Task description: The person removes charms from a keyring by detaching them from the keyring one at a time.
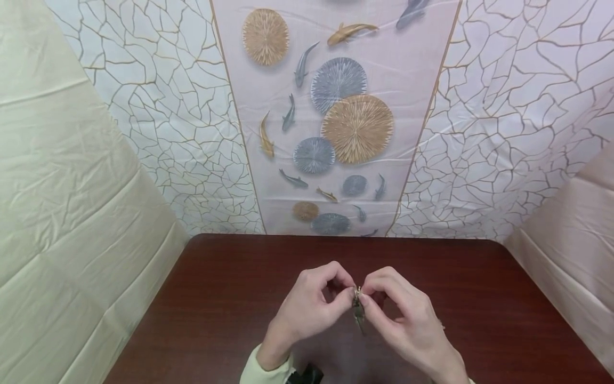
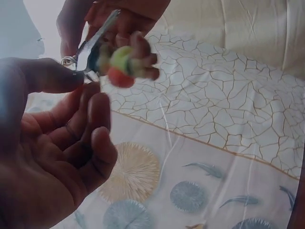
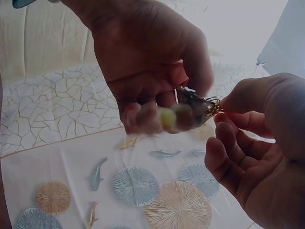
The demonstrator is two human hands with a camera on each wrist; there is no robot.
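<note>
A small keychain (image 1: pixel 358 310) hangs in the air over the table, between both hands. My left hand (image 1: pixel 309 301) pinches its upper end between thumb and index finger. Facing it, my right hand (image 1: pixel 412 314) pinches the metal ring (image 3: pixel 215 109) with thumb and index fingertip. In the left wrist view a flat silver metal piece (image 2: pixel 97 40), like a key, sticks up beside the ring. A blurred charm (image 2: pixel 125 66) in yellow-green, red and brown dangles from the bunch. The fingertips partly hide where the ring and the pieces meet.
The dark reddish-brown table (image 1: pixel 216 309) lies beneath the hands. Behind it hangs a patterned cloth (image 1: pixel 355 128) with fish and round motifs; plain cream cloth (image 1: pixel 72 213) hangs at the left. A black item (image 1: pixel 307 373) sits by the left sleeve (image 1: pixel 266 368).
</note>
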